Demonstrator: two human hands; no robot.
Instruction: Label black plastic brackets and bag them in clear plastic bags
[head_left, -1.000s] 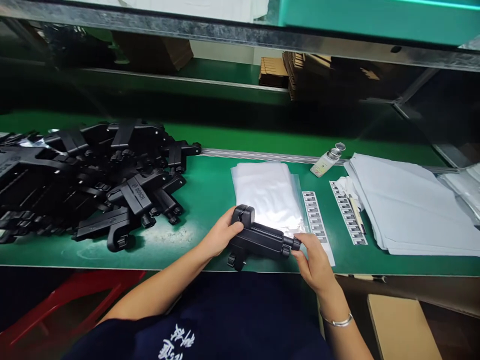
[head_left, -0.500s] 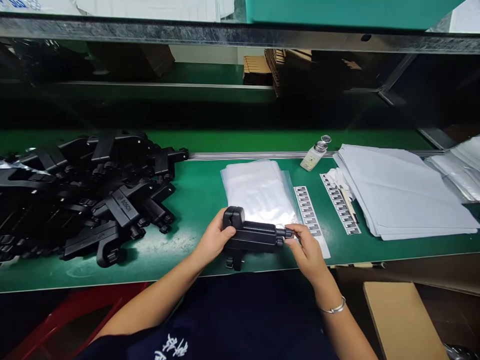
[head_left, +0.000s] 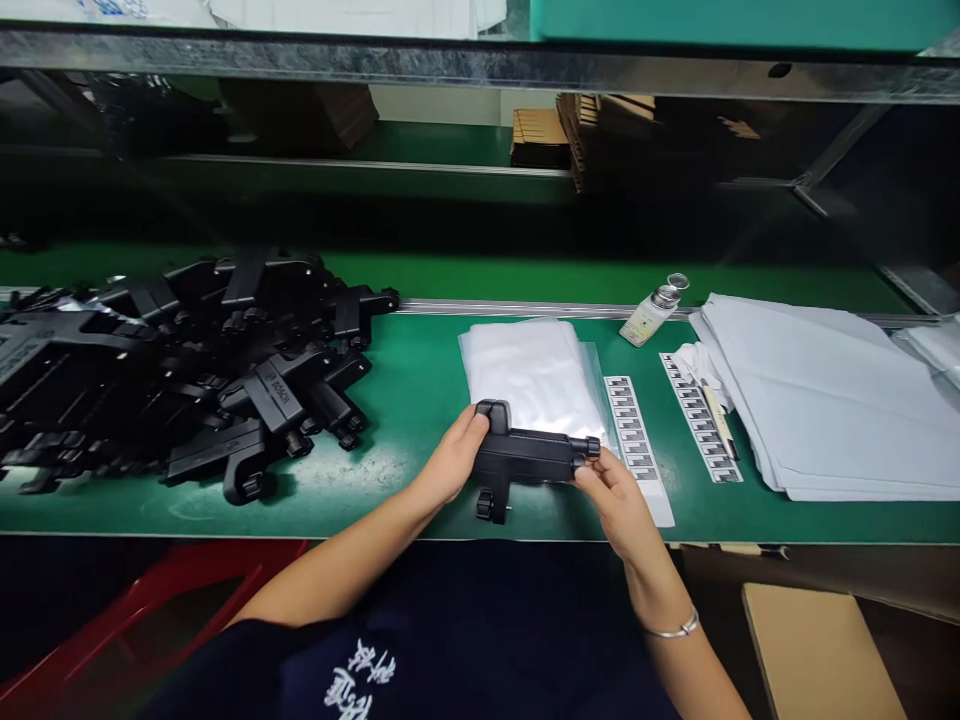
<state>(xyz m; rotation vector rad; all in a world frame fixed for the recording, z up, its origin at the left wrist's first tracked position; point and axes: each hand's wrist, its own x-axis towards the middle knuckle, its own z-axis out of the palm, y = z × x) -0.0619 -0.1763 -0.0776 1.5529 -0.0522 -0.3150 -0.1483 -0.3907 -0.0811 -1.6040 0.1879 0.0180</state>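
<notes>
A big pile of black plastic parts (head_left: 180, 370) lies on the green table (head_left: 420, 380) at the left. The left hand (head_left: 450, 465) grips one end of a black plastic part (head_left: 529, 460), low over the table's near edge. The right hand (head_left: 611, 495) pinches its other end. Behind it lie clear plastic bags (head_left: 532, 375), then sticker strips (head_left: 634, 435), a small bottle (head_left: 652, 312) and white sheets (head_left: 825, 400).

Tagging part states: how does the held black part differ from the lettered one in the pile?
The held black part is gripped at both ends by the left hand and right hand; the lettered part lies untouched on the pile. The held black part sits roughly level; the lettered part lies diagonally. Both are black, seemingly the same moulding.
</notes>
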